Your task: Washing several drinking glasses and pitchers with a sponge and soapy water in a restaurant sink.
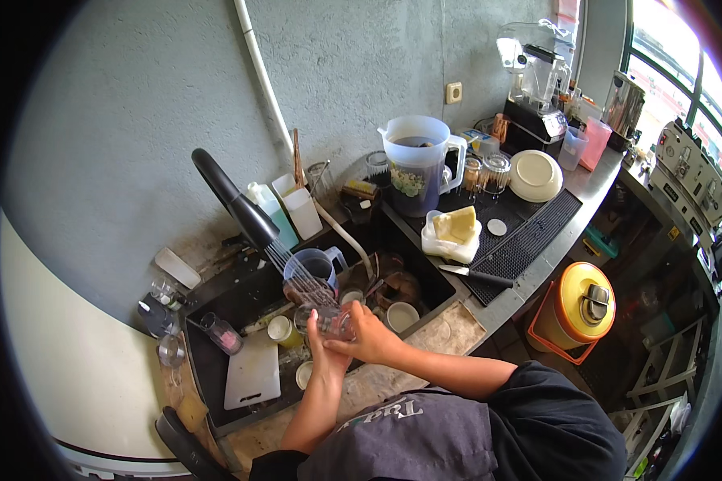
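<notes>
My left hand (325, 352) and my right hand (368, 335) are both around a clear drinking glass (332, 321), which lies tilted on its side over the sink (195, 355). Water sprays onto the glass from a black faucet (234, 198). Just behind it stands a clear plastic jug (313, 264) in the basin. A yellowish cup (284, 332) and a white bowl (402, 317) sit near my hands. To the left, a white cutting board (253, 371) leans in the sink beside a glass with something pink in it (222, 334).
On the ribbed black mat (538, 231) are a large pitcher of dark liquid (418, 162), a white tub with a yellow sponge (454, 231), upturned glasses (494, 171) and a cream plate (535, 175). A black-handled knife (478, 275) lies at its edge. A yellow-orange drink cooler (577, 312) stands to the right.
</notes>
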### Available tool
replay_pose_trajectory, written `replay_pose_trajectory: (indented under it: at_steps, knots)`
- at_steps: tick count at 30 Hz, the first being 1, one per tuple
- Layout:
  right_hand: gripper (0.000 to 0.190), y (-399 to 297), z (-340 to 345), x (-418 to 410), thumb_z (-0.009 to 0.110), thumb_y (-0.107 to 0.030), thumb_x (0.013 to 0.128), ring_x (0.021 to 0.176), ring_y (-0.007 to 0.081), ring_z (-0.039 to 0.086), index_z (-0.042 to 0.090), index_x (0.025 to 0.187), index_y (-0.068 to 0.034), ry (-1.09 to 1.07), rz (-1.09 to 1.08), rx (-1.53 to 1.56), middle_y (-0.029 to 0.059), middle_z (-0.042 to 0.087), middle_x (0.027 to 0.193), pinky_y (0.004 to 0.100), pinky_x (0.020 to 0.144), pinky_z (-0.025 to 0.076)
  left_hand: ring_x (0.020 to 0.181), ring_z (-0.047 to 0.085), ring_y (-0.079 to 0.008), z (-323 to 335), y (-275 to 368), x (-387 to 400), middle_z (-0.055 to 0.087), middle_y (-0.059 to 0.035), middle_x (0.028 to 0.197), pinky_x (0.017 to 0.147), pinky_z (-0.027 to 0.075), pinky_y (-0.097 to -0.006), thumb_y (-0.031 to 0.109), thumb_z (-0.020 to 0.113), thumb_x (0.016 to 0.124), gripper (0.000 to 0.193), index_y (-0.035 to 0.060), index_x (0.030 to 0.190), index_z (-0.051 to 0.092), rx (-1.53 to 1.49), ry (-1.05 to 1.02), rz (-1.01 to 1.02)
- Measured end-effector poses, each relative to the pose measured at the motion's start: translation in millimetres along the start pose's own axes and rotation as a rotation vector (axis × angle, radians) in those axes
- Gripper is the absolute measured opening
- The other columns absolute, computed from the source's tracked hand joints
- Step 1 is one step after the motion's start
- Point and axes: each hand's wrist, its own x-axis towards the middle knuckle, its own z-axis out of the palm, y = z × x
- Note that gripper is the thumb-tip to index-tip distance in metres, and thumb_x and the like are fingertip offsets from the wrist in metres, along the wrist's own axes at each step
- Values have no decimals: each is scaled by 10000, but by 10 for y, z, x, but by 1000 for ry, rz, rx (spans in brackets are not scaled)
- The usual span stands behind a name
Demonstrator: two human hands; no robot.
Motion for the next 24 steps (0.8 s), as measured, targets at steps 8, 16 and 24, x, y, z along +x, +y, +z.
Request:
replay_pose_trajectory:
  at_steps: [8,16,24]
  knots:
    - [539,144,-837,-147,686,-215,741,763,180,616,414,1147,14,151,22,448,120,583,895,302,637,526,958,532,-166,581,-256,-107,566,-56,1078,829,442,-292,287,572,824,318,74,1056,528,149,-152,-37]
    - [434,408,-2679,-229,666,-135,758,607,153,611,455,1109,7,497,-30,506,82,606,746,284,568,542,1111,457,-209,508,-164,-71,468,-127,1249,954,350,-348,370,404,863,488,29,1208,462,185,-325,-125]
    - [563,904,-3736,237,742,-307,619,705,227,612,516,1061,-41,624,152,-424,143,619,775,341,637,480,1069,476,-226,95,-85,-71,488,-136,1206,933,374,-356,381,403,856,492,14,1179,462,75,-51,119]
